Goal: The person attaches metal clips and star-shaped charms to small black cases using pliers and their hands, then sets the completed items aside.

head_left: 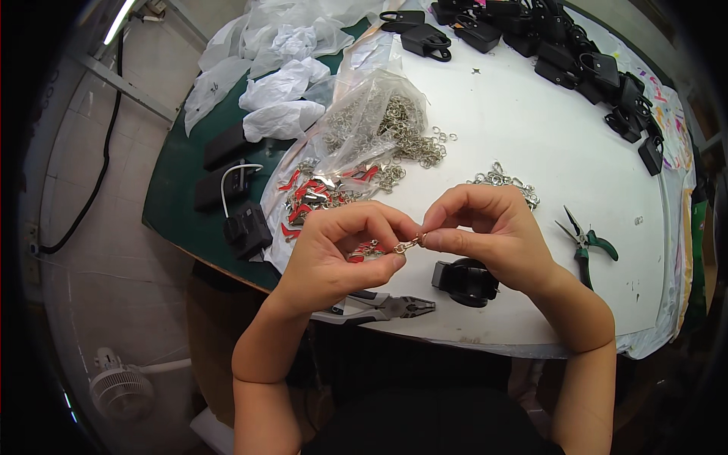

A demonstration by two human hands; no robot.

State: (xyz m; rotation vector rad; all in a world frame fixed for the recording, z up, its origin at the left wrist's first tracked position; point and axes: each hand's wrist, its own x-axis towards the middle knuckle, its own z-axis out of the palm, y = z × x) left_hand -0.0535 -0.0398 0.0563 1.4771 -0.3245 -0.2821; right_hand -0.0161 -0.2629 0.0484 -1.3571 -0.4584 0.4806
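Both hands meet over the near side of the white tabletop [485, 98]. A short silver metal chain [407, 245] is stretched between them. My left hand [330, 250] pinches one end with thumb and forefinger, and its other fingers are curled. My right hand [497, 235] pinches the chain's other end; the fingertips hide the exact part. Below the hands lie grey-handled pliers [394, 305] and a black ring-shaped object [466, 282]. Small red-and-silver metal pieces [315, 199] are heaped beside my left hand. Behind my right hand sits a little pile of silver chains [504, 177].
Green-handled needle-nose pliers [582, 239] lie at the right. A clear plastic bag [349, 121] spills metal rings [425, 148]. Black boxes with cables [599, 72] line the far right edge. White plastic bags [280, 83] and black devices [246, 230] occupy the left.
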